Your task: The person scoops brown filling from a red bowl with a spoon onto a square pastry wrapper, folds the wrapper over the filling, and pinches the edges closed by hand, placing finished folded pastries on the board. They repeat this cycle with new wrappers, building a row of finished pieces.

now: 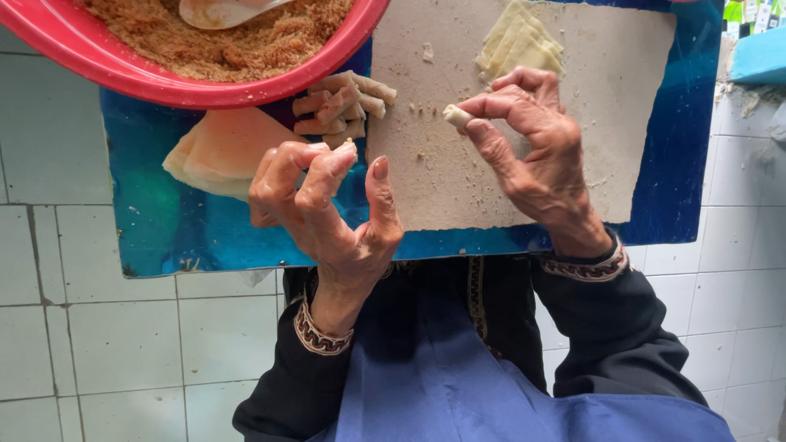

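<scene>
The person's right hand (536, 155) pinches a small pale dough roll (456, 115) between thumb and forefinger, holding it just above a beige work board (458, 180). The other fingers of that hand curl loosely behind the roll. The left hand (323, 205) is raised beside it, fingers bent and drawn close together; a tiny pale bit of dough shows at its fingertips (348, 147), though how firmly it is gripped cannot be told. The 2 hands are near each other but apart.

The board lies on a blue mat (164, 221) spread over a white tiled floor (98, 327). At the far edge of the board sits a stack of pale yellow pastry strips (520, 45). Left of the board, on the mat, a pile of finished rolled pastries (340, 102) rests against the rim of a red bowl (123, 69). The bowl holds a brown crumbly filling (246, 45), and a pale spoon (217, 12) lies in it. Below the bowl, a stack of folded pastry sheets (221, 151) lies on the mat, just beside the left hand.

Dark sleeves with patterned cuffs (315, 336) cover both wrists, and a blue apron (458, 385) covers the lap.
</scene>
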Motion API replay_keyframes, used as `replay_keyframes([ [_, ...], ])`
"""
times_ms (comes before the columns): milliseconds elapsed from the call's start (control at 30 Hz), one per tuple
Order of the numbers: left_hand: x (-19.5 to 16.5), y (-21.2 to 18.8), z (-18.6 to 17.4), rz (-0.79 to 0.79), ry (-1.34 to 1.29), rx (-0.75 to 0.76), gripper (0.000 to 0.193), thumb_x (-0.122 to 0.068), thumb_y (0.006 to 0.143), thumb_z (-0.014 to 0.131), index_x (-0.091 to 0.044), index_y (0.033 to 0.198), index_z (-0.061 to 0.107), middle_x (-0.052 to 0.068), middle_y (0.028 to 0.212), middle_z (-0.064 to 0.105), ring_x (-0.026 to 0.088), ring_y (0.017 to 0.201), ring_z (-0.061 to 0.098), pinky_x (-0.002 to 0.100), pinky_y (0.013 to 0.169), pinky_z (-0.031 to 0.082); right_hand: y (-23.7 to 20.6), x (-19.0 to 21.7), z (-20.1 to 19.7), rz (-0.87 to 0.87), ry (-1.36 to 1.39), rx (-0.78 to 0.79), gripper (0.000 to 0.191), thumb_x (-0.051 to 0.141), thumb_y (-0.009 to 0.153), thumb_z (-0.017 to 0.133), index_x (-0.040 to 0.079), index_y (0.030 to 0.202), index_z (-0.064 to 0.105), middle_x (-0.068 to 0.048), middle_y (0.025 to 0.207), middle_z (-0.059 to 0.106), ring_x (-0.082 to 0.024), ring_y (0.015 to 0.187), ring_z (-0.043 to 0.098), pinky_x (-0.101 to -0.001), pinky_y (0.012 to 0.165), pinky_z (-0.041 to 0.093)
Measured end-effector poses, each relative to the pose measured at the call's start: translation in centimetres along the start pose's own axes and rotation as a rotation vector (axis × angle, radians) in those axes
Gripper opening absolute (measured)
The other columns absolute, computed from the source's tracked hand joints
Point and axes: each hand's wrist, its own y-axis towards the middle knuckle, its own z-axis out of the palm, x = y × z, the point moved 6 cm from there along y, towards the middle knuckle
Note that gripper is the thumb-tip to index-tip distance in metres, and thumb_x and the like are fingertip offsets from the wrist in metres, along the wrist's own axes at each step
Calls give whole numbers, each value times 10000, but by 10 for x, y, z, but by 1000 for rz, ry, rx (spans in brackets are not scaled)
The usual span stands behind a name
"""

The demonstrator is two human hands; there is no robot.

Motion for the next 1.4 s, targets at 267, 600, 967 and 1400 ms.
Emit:
replay_keyframes([
  [267, 15, -4, -10, -47, -188, -185, 331, -119, 1048, 709, -113, 1261, 456, 87, 1250, 423, 223, 1138, 466, 352, 1001, 431, 30, 53, 24, -151, -61, 27, 174, 188, 1042, 759, 123, 1203, 759, 0, 1140, 744, -263, 1240, 500, -436, 1106, 363],
  [600, 7, -12, -1, -71, -225, -155, 348, -134, 1072, 673, -75, 1288, 406, 112, 1235, 413, 231, 1091, 440, 333, 930, 422, 31, 57, 30, -401, -403, -150, 297, 261, 930, 871, 200, 1193, 749, 18, 1203, 712, -246, 1289, 465, -480, 1043, 224],
  [967, -43, 22, 63, 210, -159, 397, 513, 4, 958, 743, -116, 1395, 503, 104, 1341, 607, 294, 1296, 496, 452, 1107, 445, 0, -53, -50, -352, -726, -164, 176, 336, 1022, 836, 177, 1071, 781, 51, 1134, 735, -216, 1255, 429, -458, 1029, 222],
  [1400, -56, 30, 151, 447, 56, 582, 687, -79, 1025, 708, -215, 1611, 377, -53, 1357, 678, 177, 1344, 466, 502, 1037, 237, 2, -104, -67, -80, -319, -193, 115, 162, 1062, 691, 65, 1123, 679, -45, 1126, 704, -288, 1228, 517, -469, 1013, 324],
])
